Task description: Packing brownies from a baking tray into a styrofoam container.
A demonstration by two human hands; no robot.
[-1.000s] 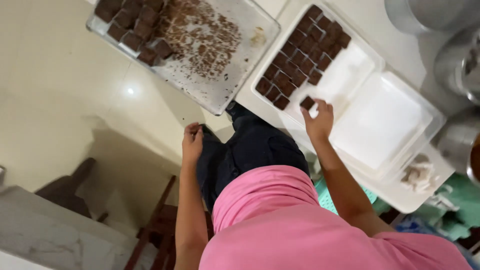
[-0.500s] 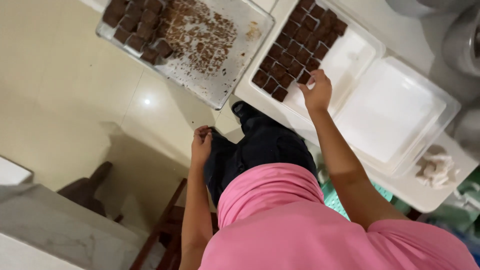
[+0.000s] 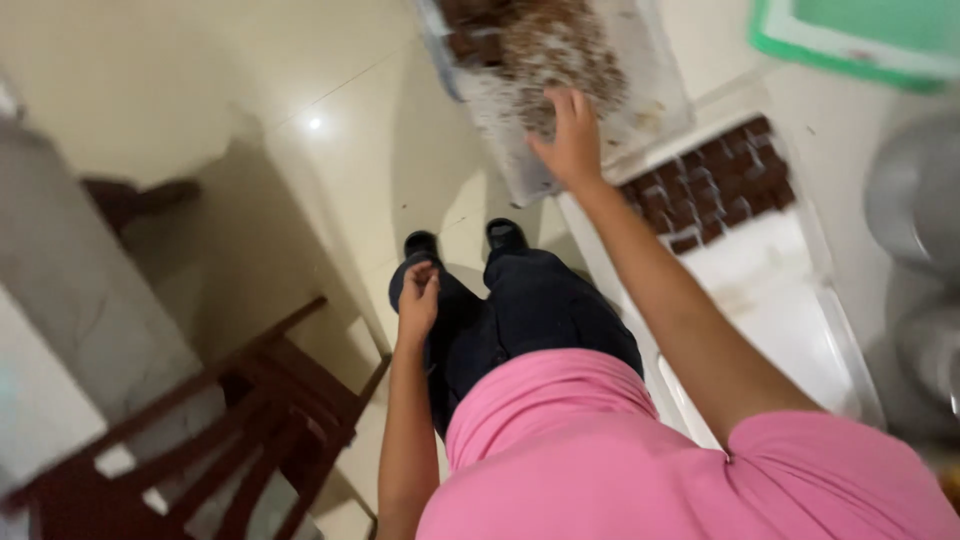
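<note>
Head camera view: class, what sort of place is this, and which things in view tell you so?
Probably a small home or workshop sweet-making kitchen: a clear plastic tray of brown crumbs under the right hand, a white tray of dark brown squares, and grey metal pots nearby.

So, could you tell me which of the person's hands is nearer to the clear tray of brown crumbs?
The right hand: it reaches over the tray's near end. The left hand hangs by the thigh, well away.

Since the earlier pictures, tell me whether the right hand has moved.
Yes. The right hand has moved off the white tray of brown squares and now reaches over the clear tray of crumbs beside it.
</note>
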